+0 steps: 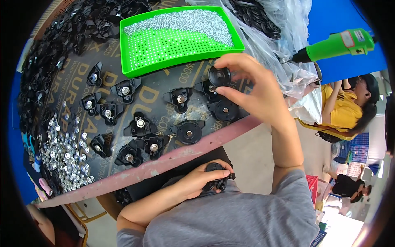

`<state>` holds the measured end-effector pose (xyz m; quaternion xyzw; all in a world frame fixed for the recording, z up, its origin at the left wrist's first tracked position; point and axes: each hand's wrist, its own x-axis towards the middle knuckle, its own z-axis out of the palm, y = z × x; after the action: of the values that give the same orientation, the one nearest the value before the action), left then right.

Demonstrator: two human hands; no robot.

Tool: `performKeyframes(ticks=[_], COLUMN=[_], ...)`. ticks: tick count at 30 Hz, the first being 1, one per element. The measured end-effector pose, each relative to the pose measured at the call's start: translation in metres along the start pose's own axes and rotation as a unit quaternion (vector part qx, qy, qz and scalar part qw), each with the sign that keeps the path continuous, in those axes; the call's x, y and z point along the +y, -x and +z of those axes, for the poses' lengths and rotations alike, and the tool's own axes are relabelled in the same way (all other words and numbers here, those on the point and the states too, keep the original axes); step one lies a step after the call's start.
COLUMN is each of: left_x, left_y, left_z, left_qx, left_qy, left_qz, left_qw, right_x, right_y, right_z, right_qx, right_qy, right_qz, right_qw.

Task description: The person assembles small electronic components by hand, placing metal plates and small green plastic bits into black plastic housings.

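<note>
Over the table's near edge, my right hand [260, 88] pinches a black plastic disc [219, 76] between thumb and fingertips. That disc is above a black bracket [203, 87] with a metal bushing; whether the two touch, I cannot tell. Nearer me lie two brackets topped with discs, one with a disc [189, 132] and the other with a disc [224, 110]. Close to my body, my left hand [197, 179] is closed around several black discs [215, 168], partly hidden by the fingers. Several more bracket pieces [140, 123] with bushings upright are spread to the left.
A green perforated tray [152, 68] of small screws stands at the back. Loose metal bushings [68, 156] lie at left, below a heap of black parts [45, 61]. A green power screwdriver [337, 46] is at the right, beside clear plastic sheeting [267, 49]. Other people sit beyond.
</note>
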<state>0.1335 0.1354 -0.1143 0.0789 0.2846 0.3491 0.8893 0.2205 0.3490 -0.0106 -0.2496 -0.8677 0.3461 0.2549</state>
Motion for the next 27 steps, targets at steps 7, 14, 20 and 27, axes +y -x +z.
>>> performKeyframes(ticks=[7,14,20,27], left_x=[0.006,0.006,0.006,0.004], left_y=[-0.004,-0.006,-0.006,-0.011], left_z=[-0.008,-0.012,-0.015,-0.019], left_qx=[0.005,0.018,0.037,0.054], left_qy=[0.012,0.011,0.027,0.040], left_qz=[-0.009,0.004,0.019,0.014], left_qw=[1.000,1.000,0.999,0.998], right_x=[0.010,0.019,0.007,0.003], right_y=[-0.014,-0.020,-0.011,-0.001], right_z=[0.009,0.014,-0.003,0.012], right_qx=[-0.034,-0.001,0.039,-0.002], right_qy=[0.060,0.065,0.096,0.123], right_qz=[-0.027,-0.064,-0.078,-0.029], right_qw=[0.997,0.996,0.992,0.992])
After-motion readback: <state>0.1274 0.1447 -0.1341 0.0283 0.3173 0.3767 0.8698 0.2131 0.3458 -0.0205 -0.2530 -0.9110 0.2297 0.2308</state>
